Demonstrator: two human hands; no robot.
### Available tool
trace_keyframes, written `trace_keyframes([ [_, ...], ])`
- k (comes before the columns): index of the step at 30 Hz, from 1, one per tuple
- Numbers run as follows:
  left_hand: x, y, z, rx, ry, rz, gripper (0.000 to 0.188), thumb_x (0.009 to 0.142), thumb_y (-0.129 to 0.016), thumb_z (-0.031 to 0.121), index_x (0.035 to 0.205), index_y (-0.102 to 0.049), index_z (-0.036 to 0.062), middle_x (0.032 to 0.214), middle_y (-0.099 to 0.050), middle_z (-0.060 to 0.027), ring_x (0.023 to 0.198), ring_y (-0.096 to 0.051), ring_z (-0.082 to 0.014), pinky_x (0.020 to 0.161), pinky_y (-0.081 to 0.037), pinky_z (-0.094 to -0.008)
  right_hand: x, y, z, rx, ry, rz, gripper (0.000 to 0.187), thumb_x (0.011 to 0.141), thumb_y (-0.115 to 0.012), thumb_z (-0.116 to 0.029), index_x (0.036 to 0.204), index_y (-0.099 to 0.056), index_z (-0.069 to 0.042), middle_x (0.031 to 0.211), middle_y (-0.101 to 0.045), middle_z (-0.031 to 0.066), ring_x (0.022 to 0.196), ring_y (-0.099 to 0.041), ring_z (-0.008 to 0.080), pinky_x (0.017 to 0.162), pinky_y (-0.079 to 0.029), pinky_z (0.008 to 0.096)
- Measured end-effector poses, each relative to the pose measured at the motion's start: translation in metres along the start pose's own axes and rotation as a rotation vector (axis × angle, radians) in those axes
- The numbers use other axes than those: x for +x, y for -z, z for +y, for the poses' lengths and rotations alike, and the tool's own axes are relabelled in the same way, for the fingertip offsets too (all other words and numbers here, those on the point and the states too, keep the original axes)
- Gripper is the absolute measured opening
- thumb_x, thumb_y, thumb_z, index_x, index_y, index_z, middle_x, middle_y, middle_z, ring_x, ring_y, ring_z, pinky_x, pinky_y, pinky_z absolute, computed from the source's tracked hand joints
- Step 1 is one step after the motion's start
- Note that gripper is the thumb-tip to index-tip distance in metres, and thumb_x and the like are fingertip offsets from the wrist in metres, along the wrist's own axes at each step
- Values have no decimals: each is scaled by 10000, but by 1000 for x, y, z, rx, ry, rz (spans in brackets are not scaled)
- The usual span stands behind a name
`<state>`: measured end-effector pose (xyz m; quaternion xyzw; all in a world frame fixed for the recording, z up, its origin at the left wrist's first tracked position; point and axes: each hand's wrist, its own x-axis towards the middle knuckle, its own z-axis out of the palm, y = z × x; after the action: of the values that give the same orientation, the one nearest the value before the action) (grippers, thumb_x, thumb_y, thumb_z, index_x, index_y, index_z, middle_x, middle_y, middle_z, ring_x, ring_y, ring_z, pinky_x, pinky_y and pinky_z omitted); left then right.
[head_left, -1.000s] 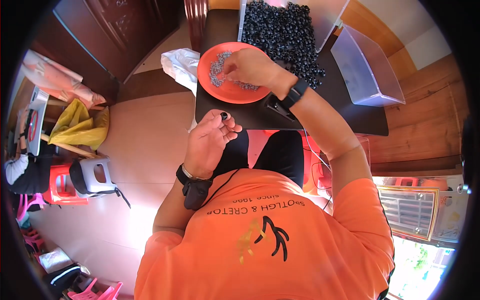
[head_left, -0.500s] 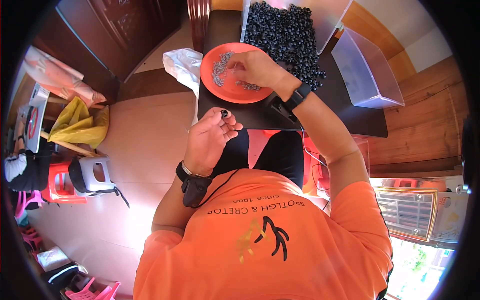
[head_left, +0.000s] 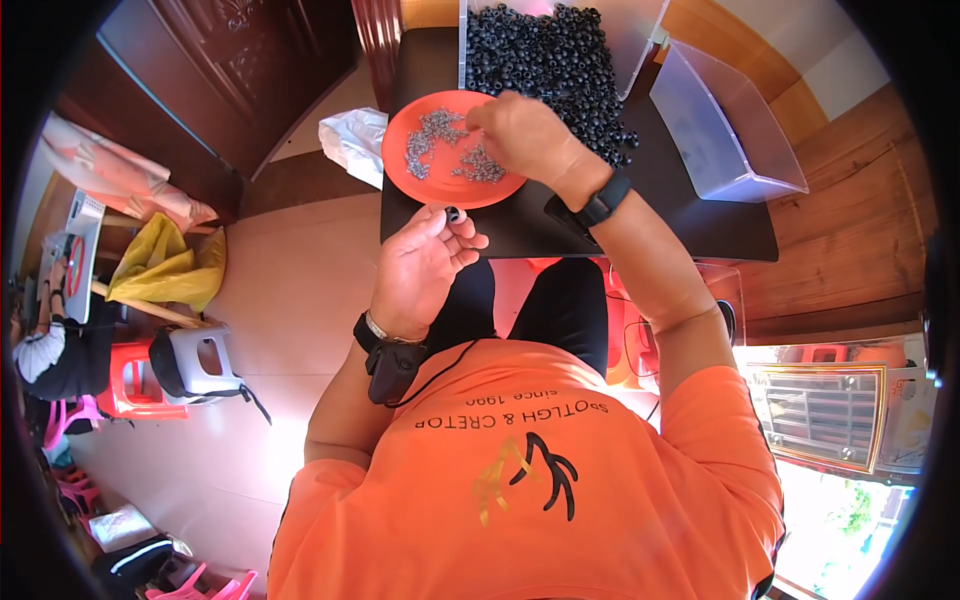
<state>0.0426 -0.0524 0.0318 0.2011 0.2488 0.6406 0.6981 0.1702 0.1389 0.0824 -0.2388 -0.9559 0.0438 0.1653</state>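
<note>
Small black piece (head_left: 453,214) pinched in the left hand (head_left: 415,270), right hand (head_left: 530,140) up over the plate (head_left: 440,196)

And here it is, right at the left fingertips: the small black piece, gripped between thumb and index finger, palm turned up, the other fingers loosely curled on the right! It sits up in the air by the near edge of the red-orange plate, well apart from the right fingers. Over to those: bent and drawn together above the plate's right side, back of the hand up, and whether they hold anything, I cannot tell. Beneath, small grey parts (head_left: 435,128) lie on the plate in two loose groups, one far left, one near right. Further out, a great heap of black pieces (head_left: 540,60) lies in a clear bin (head_left: 640,40) at the far side and spreads out onto the dark table (head_left: 700,225), close by the right hand. Right of that, a second clear container (head_left: 725,140); left of the plate, a white bag (head_left: 355,145)
</note>
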Motion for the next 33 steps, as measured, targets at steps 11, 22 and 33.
trace_keyframes([
  [11,0,-1,1,16,18,7,192,954,-482,239,1013,-552,70,955,-600,-60,942,-608,-217,843,-444,-333,-5,-8,12,-45,-7,-67,220,740,-680,-77,959,-684,-56,771,-657,128,758,-656,251,701,-526,334],
  [22,23,-4,32,151,-162,53,205,946,-492,208,1064,-585,68,1155,-622,-132,1033,-602,-240,878,-458,-348,-4,22,12,1038,-200,-206,198,847,-687,-67,1027,-671,15,944,-692,49,884,-628,111,843,-493,259],
  [33,56,0,40,284,-169,-48,183,941,-513,209,1014,-598,64,1007,-636,-64,979,-609,-196,869,-455,-322,-2,27,-7,967,-108,-229,170,834,-693,-82,988,-698,-9,884,-691,31,823,-621,80,771,-502,238],
])
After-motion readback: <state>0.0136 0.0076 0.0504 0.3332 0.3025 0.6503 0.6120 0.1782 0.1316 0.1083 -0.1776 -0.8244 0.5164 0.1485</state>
